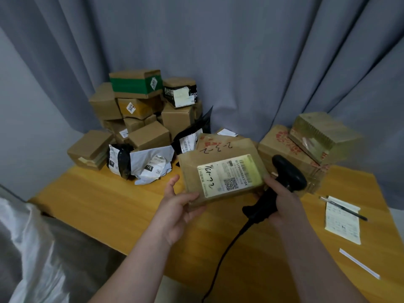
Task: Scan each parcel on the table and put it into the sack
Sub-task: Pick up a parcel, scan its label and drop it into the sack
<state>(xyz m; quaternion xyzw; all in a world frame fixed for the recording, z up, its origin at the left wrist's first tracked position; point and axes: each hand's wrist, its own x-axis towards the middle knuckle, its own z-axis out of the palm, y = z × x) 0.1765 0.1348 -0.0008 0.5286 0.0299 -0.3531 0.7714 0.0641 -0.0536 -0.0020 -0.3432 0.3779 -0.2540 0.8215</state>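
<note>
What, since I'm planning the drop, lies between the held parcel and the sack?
In the head view: the left hand holding the parcel, then bare wooden table to its edge, with the sack beyond.

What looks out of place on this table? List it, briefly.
Nothing is spilled. The grey mailer bag lies crumpled beside the box pile, which is stacked unevenly, several boxes tilted. On the right, the top carton sits askew on the red-printed carton. The parcel in the left hand looks intact.

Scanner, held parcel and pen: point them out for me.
scanner [290, 173], head view, on its black head.
held parcel [228, 176], head view, on its white label.
pen [343, 208], head view, on its barrel.
</note>
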